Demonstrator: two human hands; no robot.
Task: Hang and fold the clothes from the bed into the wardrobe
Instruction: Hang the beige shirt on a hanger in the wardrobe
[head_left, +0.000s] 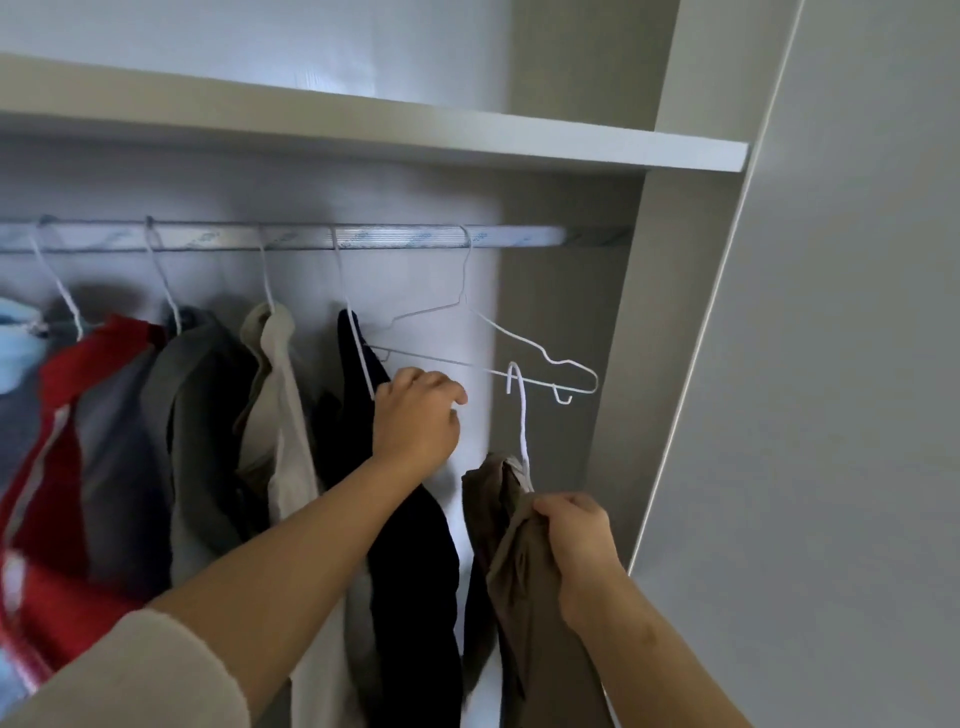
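Inside, the wardrobe (628, 322) has a rail (395, 238) bearing red (67, 415), grey (202, 415), beige (283, 415) and navy (415, 571) garments, plus an empty hanger (506, 330). The right hand (576, 535) pinches the brown garment (519, 582) on a white hanger (523, 431), its hook below the rail. The left hand (415, 421) curls by the navy garment's shoulder; its grip is unclear.

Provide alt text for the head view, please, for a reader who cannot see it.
The right hand holds a brown garment on a white hanger below a wardrobe rail, not yet hooked on. The left hand is at a dark garment hung beside an empty hanger; more clothes hang further left.
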